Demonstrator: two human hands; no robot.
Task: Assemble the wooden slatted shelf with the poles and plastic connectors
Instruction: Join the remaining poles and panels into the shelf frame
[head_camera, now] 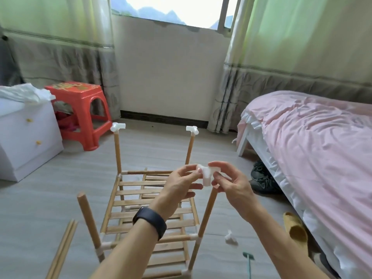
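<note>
Both hands meet at the centre of the view and pinch one white plastic connector (pixel 207 174) between them. The left hand (pixel 181 183), with a dark wristband (pixel 150 220) on its wrist, grips the connector's left arm with thumb and forefinger. The right hand (pixel 231 187) holds the right arm with curled fingers. The connector's open stem points down, just above the top of the near right pole (pixel 207 215); whether it touches the pole's end I cannot tell, since the fingers hide the joint.

Below the hands, the wooden slatted shelf (pixel 149 200) stands on the floor (pixel 40 198) with four poles rising from its corners. At eleven o'clock from the hands, the far left pole (pixel 117 153) has a white cap connector (pixel 117 127) on top. At twelve o'clock, the far right pole (pixel 189 151) has its own cap (pixel 192 130). At eight o'clock, the near left pole (pixel 88 218) leans outward with a bare top.

Loose sticks (pixel 62 250) lie on the floor at seven o'clock. A spare connector (pixel 230 239) lies at five o'clock, near the shelf's right corner. A red stool (pixel 80 109) and a white drawer cabinet (pixel 26 141) stand at ten o'clock, and a pink bed (pixel 312 148) fills the three o'clock side.
</note>
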